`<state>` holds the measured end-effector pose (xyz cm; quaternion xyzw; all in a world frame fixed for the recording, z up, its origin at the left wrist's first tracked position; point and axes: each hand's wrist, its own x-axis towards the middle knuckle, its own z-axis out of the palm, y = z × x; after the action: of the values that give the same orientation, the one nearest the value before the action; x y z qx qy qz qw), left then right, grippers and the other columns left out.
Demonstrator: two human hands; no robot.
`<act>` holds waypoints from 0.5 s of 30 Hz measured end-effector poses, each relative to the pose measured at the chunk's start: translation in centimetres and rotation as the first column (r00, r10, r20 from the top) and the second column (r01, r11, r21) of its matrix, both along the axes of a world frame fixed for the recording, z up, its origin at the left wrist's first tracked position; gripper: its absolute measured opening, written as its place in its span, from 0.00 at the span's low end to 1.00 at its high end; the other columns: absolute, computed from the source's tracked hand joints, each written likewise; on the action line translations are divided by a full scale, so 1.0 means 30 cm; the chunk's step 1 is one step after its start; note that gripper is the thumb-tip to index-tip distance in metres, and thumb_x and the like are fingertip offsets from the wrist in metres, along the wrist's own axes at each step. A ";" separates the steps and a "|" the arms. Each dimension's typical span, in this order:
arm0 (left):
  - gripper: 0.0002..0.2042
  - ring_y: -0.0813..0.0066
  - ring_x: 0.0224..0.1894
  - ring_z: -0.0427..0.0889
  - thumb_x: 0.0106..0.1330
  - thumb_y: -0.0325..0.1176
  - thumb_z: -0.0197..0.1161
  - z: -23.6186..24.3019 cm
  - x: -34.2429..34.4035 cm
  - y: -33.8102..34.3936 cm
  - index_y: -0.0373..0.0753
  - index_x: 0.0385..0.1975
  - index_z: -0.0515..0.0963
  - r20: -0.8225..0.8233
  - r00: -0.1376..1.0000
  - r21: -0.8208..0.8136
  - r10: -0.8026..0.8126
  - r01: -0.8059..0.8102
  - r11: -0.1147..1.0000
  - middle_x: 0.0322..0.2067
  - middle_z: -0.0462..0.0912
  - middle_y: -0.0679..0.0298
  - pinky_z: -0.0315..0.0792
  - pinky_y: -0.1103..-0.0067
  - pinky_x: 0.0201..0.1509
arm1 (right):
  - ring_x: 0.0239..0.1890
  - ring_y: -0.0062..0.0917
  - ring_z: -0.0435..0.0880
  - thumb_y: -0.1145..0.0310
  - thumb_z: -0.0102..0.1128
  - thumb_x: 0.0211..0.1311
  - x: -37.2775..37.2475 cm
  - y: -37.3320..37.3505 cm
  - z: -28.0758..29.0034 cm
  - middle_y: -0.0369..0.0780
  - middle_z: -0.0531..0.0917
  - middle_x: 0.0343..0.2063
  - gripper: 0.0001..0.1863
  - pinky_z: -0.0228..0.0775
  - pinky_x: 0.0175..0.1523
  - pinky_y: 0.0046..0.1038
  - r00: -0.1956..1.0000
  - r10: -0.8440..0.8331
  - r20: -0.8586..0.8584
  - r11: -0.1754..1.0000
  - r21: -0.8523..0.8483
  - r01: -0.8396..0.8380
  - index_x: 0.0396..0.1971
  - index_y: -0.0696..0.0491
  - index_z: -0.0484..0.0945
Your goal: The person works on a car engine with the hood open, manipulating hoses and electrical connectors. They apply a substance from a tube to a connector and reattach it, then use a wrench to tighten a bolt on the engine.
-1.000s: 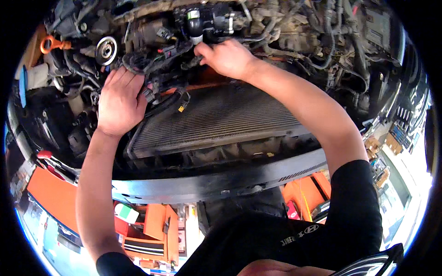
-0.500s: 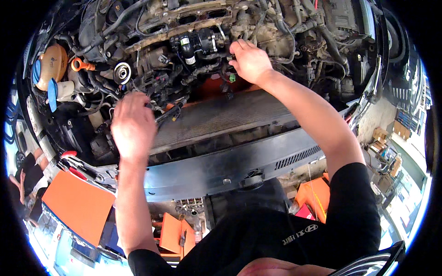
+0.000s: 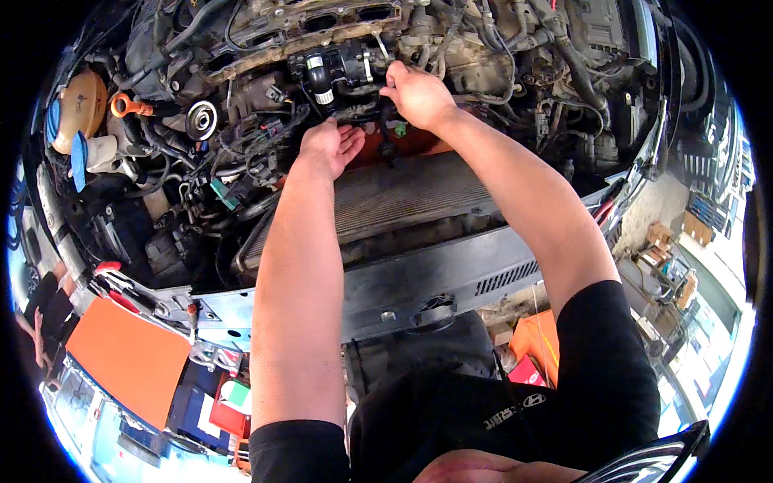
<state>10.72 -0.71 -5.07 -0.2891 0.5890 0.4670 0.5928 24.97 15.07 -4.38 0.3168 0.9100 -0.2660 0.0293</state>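
Note:
My left hand (image 3: pixel 330 146) is palm up, fingers loosely bent and apart, with nothing visible in them, just below a black cylindrical part (image 3: pixel 320 79) with a white label in the engine bay. My right hand (image 3: pixel 415 95) is curled at that part's right end, near a pale upright pipe (image 3: pixel 378 48); what its fingers grip is hidden. A green connector (image 3: pixel 400 129) hangs below it, over an orange-red surface (image 3: pixel 425 142). The radiator (image 3: pixel 403 197) lies beneath my hands. A silver pulley (image 3: pixel 201 119) and an orange loop (image 3: pixel 122 105) sit to the left.
The front panel (image 3: pixel 419 290) spans the bay's near edge. A translucent reservoir (image 3: pixel 84 113) is at the left. An orange tool cart (image 3: pixel 129 346) stands below it. Another person (image 3: pixel 44 314) is at the far left edge. Boxes (image 3: pixel 696 227) and tools sit at the right.
My left hand has moved rightward and up from the harness on the left, turning palm up. My right hand has shifted right of where it was a second ago, curling by the black part.

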 end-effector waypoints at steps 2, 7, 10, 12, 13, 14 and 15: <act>0.15 0.60 0.50 0.83 0.87 0.37 0.44 -0.011 0.028 0.008 0.29 0.55 0.70 -0.056 0.989 0.024 0.135 -0.134 0.991 0.50 0.80 0.52 0.84 0.63 0.56 | 0.48 0.48 0.86 0.60 0.65 0.72 0.003 -0.016 -0.012 0.48 0.87 0.40 0.15 0.77 0.53 0.47 0.999 -0.011 -0.033 0.999 0.039 0.012 0.46 0.54 0.73; 0.10 0.62 0.44 0.84 0.85 0.32 0.48 -0.007 0.048 0.035 0.31 0.46 0.72 -0.110 0.955 0.082 0.277 -0.269 0.960 0.43 0.80 0.55 0.83 0.67 0.50 | 0.47 0.47 0.86 0.61 0.65 0.72 -0.008 -0.021 -0.018 0.47 0.86 0.38 0.15 0.77 0.53 0.47 0.994 -0.026 -0.107 0.997 0.068 0.033 0.45 0.54 0.72; 0.09 0.63 0.43 0.84 0.83 0.31 0.49 -0.013 0.057 0.031 0.32 0.44 0.73 -0.120 0.951 0.088 0.285 -0.276 0.957 0.41 0.81 0.56 0.83 0.68 0.48 | 0.47 0.47 0.86 0.61 0.65 0.72 0.000 -0.029 -0.019 0.46 0.87 0.38 0.15 0.77 0.53 0.46 0.996 -0.044 -0.080 0.996 0.069 0.050 0.45 0.54 0.71; 0.08 0.61 0.43 0.85 0.82 0.29 0.49 -0.015 0.054 0.034 0.31 0.44 0.73 -0.126 0.954 0.087 0.272 -0.262 0.961 0.41 0.81 0.55 0.83 0.67 0.49 | 0.49 0.46 0.86 0.61 0.65 0.72 -0.005 -0.028 -0.003 0.46 0.87 0.38 0.15 0.78 0.53 0.46 0.996 -0.063 -0.060 0.996 0.057 0.067 0.46 0.54 0.71; 0.08 0.61 0.43 0.85 0.82 0.29 0.49 -0.015 0.052 0.034 0.31 0.44 0.73 -0.125 0.960 0.075 0.250 -0.242 0.967 0.41 0.81 0.55 0.83 0.67 0.49 | 0.49 0.46 0.86 0.61 0.66 0.70 -0.009 -0.020 0.001 0.47 0.87 0.40 0.16 0.78 0.53 0.47 0.997 -0.059 -0.050 0.996 0.063 0.062 0.46 0.54 0.72; 0.08 0.60 0.44 0.85 0.81 0.28 0.48 -0.014 0.046 0.032 0.31 0.45 0.73 -0.124 0.966 0.064 0.227 -0.221 0.973 0.41 0.81 0.55 0.83 0.66 0.50 | 0.49 0.47 0.86 0.61 0.67 0.69 -0.013 -0.020 0.007 0.47 0.87 0.40 0.17 0.78 0.54 0.46 0.999 -0.046 -0.025 0.995 0.089 0.048 0.46 0.55 0.72; 0.08 0.60 0.44 0.85 0.81 0.28 0.48 -0.010 0.039 0.031 0.30 0.45 0.73 -0.123 0.971 0.053 0.203 -0.198 0.979 0.42 0.81 0.54 0.83 0.66 0.51 | 0.50 0.47 0.86 0.62 0.68 0.68 -0.017 -0.019 0.014 0.48 0.87 0.41 0.17 0.78 0.54 0.46 0.999 -0.036 -0.001 0.993 0.115 0.036 0.46 0.55 0.72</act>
<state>11.87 0.21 -5.37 -0.3046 0.5840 0.5537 0.5095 24.47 14.49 -3.97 0.3343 0.9179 -0.2135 0.0068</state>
